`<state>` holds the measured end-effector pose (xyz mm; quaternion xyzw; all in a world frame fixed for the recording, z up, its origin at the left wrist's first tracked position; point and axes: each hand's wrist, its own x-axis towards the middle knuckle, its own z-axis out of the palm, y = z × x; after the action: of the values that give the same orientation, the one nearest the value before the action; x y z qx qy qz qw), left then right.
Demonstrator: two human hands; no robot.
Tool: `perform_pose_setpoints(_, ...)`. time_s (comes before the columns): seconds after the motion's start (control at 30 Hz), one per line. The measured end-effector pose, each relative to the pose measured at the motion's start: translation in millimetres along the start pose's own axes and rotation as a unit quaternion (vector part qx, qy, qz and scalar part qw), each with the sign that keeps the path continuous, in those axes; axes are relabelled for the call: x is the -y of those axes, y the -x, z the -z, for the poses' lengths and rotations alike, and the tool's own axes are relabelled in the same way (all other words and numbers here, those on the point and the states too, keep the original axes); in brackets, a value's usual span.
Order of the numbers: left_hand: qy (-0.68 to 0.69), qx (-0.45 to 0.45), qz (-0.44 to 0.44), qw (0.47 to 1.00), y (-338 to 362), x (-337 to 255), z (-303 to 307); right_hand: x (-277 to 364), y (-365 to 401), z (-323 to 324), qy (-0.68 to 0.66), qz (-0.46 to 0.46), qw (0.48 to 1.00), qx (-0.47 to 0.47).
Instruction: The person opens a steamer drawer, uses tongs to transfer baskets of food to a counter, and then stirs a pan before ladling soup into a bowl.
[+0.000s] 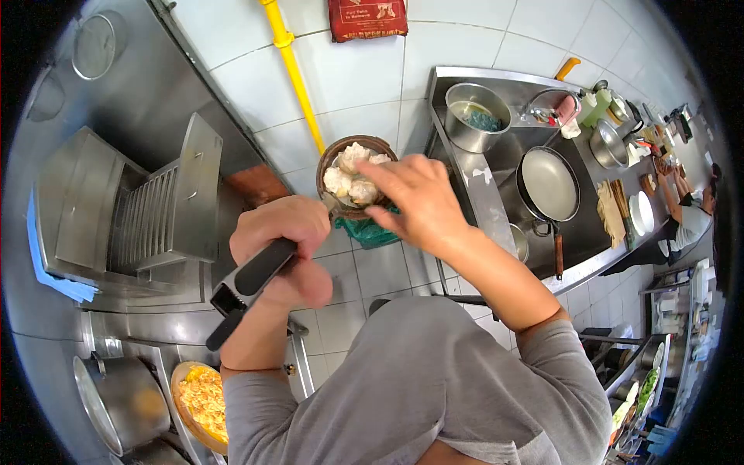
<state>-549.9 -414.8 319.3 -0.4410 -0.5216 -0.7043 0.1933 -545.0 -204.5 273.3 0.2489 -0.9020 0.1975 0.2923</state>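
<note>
A round brown basket holds several pale, lumpy dumplings, in the upper middle of the head view. My left hand is closed around a metal tool with black handles, just below and left of the basket. The tool's far end is largely hidden by the fist. My right hand reaches over the basket's right side, thumb and fingers apart, fingertips over the dumplings. Whether they touch the dumplings is unclear. A green bag shows below the basket.
A steel counter at right bears a pot and a pan. A steel cabinet with a raised door is at left. Lower left are a large pot and a tray of orange-yellow food. Another person is at far right.
</note>
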Motion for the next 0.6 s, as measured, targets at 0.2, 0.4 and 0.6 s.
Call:
perform_pose_setpoints(0.2, -0.017, 0.015, 0.005, 1.000, -2, 3, 14, 6, -4, -23, 0.022, -0.011, 0.997, 0.071)
perform_pose_setpoints(0.4, 0.012, -0.059, 0.017, 0.998, -5, -12, 56, 15, -17, -31, -0.007, 0.106, 0.990, -0.094)
perform_pose_setpoints(0.6, -0.011, -0.173, -0.073, 0.982, -25, -138, 147, -1, 19, -77, -0.026, -0.013, 0.965, -0.260)
